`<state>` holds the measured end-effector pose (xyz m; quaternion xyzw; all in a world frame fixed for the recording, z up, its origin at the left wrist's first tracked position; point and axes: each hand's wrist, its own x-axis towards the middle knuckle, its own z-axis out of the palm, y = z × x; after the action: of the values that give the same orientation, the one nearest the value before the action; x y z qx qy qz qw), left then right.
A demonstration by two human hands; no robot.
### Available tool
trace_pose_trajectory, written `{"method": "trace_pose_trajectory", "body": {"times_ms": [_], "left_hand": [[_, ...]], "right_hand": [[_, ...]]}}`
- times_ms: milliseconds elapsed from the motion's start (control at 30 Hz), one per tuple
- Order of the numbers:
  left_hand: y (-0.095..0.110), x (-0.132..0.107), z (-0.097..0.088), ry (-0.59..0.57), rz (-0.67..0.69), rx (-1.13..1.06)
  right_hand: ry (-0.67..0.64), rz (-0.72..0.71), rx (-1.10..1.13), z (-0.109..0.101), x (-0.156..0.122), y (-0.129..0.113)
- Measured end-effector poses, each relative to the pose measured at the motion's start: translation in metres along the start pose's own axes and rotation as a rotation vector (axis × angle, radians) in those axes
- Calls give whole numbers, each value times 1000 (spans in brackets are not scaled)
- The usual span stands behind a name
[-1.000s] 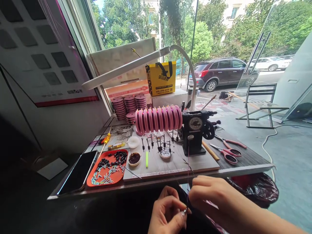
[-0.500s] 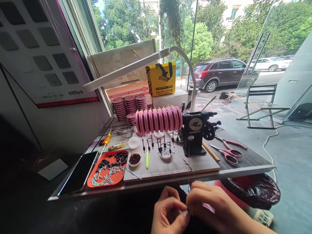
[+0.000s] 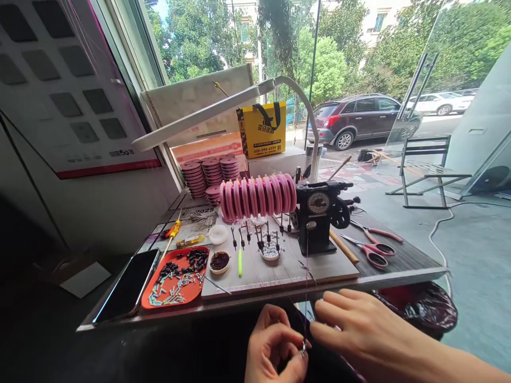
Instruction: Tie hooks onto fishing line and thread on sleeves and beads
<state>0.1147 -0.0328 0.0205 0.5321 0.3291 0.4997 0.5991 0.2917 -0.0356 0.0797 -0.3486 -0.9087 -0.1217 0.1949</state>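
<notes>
In front of the table's edge, my left hand (image 3: 275, 346) pinches a thin line and a small silvery metal piece (image 3: 304, 347) between thumb and fingertips. The line (image 3: 306, 298) runs taut upward from the pinch toward the black winding machine (image 3: 317, 218). My right hand (image 3: 355, 324) hovers just right of the line, back of the hand up, fingers loosely stretched toward it and apart from the left hand. On the machine's shaft sits a row of pink ring-shaped spools (image 3: 258, 198). Small black clips (image 3: 268, 238) hang below them.
An orange tray (image 3: 175, 300) of black and metallic parts lies beside a phone (image 3: 125, 287). Near the machine are a bowl of white beads (image 3: 270, 252), a green stick (image 3: 240, 262) and scissors (image 3: 373, 252). A lamp (image 3: 199, 118) arches above; a bagged bin (image 3: 427, 308) stands right.
My right hand has parted from the left hand and shifted right and slightly up. My left hand stays nearly in place, its pinched metal piece now more visible.
</notes>
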Motion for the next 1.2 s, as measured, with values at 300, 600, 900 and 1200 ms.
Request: {"method": "trace_pose_trajectory", "body": {"times_ms": [300, 600, 900, 1200], "left_hand": [[2, 3, -3, 34, 65, 186], [9, 4, -2, 10, -178, -76], [7, 5, -1, 23, -209, -91], [6, 5, -1, 19, -221, -133]], "right_hand": [[-99, 100, 239, -1, 14, -4], [-46, 653, 940, 10, 5, -8], [-132, 577, 891, 1, 15, -6], [-147, 490, 822, -4, 18, -8]]}}
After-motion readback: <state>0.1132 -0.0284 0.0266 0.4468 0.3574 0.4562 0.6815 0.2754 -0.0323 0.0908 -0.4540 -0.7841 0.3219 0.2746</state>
